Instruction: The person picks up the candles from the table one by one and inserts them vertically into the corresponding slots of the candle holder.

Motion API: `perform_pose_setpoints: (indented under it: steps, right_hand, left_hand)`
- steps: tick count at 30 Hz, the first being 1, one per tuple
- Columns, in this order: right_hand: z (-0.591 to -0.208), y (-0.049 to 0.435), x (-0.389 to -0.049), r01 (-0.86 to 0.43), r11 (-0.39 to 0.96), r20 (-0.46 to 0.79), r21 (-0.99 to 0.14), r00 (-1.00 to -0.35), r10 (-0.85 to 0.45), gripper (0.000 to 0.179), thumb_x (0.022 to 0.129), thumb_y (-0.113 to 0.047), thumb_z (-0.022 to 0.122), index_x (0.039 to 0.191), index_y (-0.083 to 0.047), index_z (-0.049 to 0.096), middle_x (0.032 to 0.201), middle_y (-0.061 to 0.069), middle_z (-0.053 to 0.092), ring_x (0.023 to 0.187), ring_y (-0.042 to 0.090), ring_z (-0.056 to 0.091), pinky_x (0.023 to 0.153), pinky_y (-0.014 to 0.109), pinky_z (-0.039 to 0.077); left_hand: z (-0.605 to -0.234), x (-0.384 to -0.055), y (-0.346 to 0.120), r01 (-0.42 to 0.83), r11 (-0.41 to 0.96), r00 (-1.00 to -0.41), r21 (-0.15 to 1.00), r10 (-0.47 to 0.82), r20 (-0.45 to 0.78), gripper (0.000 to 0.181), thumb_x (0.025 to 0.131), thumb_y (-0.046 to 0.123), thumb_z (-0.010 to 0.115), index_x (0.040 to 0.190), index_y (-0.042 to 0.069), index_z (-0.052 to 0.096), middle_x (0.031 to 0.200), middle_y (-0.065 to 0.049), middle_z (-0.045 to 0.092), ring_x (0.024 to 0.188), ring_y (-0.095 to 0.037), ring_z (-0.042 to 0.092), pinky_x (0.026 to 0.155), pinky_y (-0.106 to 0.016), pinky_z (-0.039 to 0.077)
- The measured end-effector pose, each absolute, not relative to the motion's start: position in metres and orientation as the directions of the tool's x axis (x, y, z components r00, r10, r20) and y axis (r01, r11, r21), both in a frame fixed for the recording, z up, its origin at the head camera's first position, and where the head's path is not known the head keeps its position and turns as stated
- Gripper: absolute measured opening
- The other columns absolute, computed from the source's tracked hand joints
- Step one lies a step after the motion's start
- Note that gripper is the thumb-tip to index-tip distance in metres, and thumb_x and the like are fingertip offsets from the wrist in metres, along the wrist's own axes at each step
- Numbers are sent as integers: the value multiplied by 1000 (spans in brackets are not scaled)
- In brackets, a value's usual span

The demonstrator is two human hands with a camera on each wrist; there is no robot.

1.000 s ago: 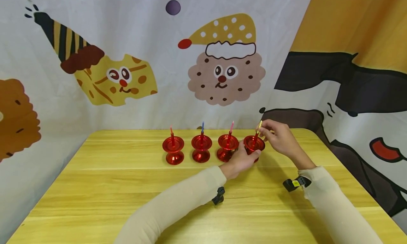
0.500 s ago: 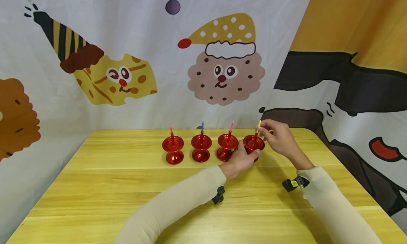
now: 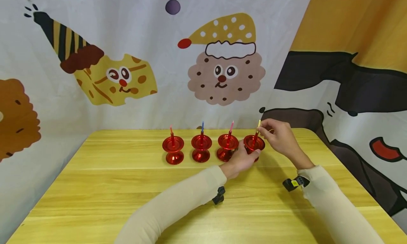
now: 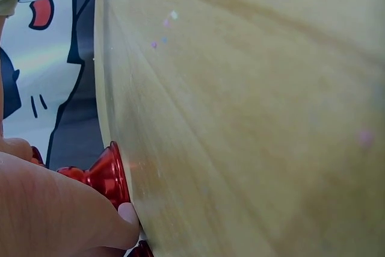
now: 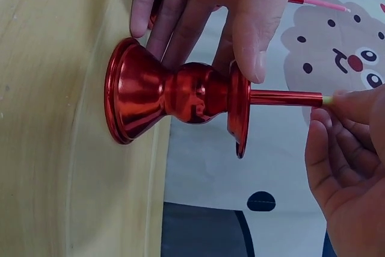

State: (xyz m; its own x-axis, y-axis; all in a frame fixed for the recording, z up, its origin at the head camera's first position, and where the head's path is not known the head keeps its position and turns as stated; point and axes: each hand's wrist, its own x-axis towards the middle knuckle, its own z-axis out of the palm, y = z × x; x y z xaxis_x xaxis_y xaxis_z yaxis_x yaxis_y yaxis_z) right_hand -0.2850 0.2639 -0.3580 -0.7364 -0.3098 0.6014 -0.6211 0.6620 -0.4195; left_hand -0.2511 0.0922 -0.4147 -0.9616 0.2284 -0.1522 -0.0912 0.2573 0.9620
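Observation:
At the right end of a row on the table stands a shiny red candle holder (image 5: 198, 94). My left hand (image 3: 240, 161) grips it from the left, the thumb at the edge of its dish and the other fingers behind its stem. Above the holder's narrow red tube, my right hand (image 3: 279, 136) pinches a thin yellow candle (image 3: 259, 123) between thumb and fingertips. The right wrist view shows the candle's lower end right at the tube's mouth, most of it hidden by fingers. In the left wrist view, the holder's flared foot (image 4: 108, 176) shows past my left hand.
Left of it stand three matching holders, with a pink candle (image 3: 232, 125), a blue candle (image 3: 202, 126) and an orange-red candle (image 3: 171, 129). The wooden table (image 3: 95, 187) ends at a printed cartoon curtain (image 3: 133, 32). Tiny coloured specks (image 4: 165, 22) lie on the tabletop.
Both hands keep nearly the same place. The yellow candle's top has shifted slightly left, so it stands a little more upright, with small movement in my right fingers.

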Motion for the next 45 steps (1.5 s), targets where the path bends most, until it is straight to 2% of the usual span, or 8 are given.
perform_pose_setpoints:
  steps: [13, 17, 28, 35, 37, 42, 45]
  right_hand:
    - [-361, 265, -286, -639, 648, 629, -414, -716, -303, 5, 98, 4, 80, 101, 0, 79, 87, 9, 77, 68, 21, 68, 63, 11, 50]
    - [-362, 263, -287, -648, 634, 631, -421, -712, -309, 7, 98, 6, 79, 99, -1, 78, 87, 8, 76, 68, 21, 67, 64, 11, 50]
    - [-366, 264, -288, -645, 638, 620, -421, -718, -317, 5, 101, 4, 77, 99, -1, 77, 90, 9, 77, 71, 18, 65, 67, 11, 51]
    - [-365, 263, -287, -621, 640, 588, -452, -747, -310, 4, 101, 2, 78, 103, -1, 78, 91, 12, 77, 70, 20, 65, 63, 14, 53]
    - [-366, 263, -286, -618, 641, 585, -455, -750, -308, 4, 100, 1, 79, 104, -1, 78, 91, 11, 78, 70, 21, 67, 62, 15, 53]
    - [-369, 268, -283, -604, 646, 563, -467, -767, -309, 5, 100, -4, 81, 104, -2, 78, 94, 9, 79, 76, 23, 73, 67, 14, 55]
    - [-370, 274, -281, -592, 653, 537, -473, -781, -319, 8, 100, -6, 81, 107, -3, 78, 98, 7, 79, 82, 23, 74, 71, 15, 56]
  left_hand:
    - [-424, -260, 97, -115, 272, -960, 955, 217, -178, 76, 109, 41, 68, 171, 15, 32, 167, -15, 47, 153, -32, 45, 125, -51, 38]
    - [-418, -257, 93, -97, 250, -963, 963, 220, -154, 76, 109, 40, 69, 170, 12, 34, 165, -17, 48, 152, -35, 46, 124, -53, 38]
    - [-415, -254, 91, -91, 242, -963, 966, 224, -147, 74, 109, 37, 69, 168, 10, 35, 164, -17, 49, 151, -34, 47, 124, -51, 39]
    - [-414, -254, 90, -96, 233, -966, 968, 212, -147, 75, 109, 36, 70, 168, 10, 34, 164, -18, 49, 150, -35, 48, 123, -53, 40]
    - [-413, -254, 89, -117, 226, -960, 967, 223, -168, 75, 109, 36, 71, 169, 9, 34, 163, -17, 49, 148, -34, 50, 122, -53, 42]
    - [-405, -246, 80, -188, 222, -924, 957, 290, -249, 73, 105, 34, 74, 163, 6, 39, 151, -12, 58, 133, -28, 58, 114, -51, 48]
    - [-394, -234, 69, -173, 243, -892, 954, 373, -257, 70, 104, 34, 75, 160, 6, 44, 148, -9, 59, 134, -26, 57, 117, -52, 44]
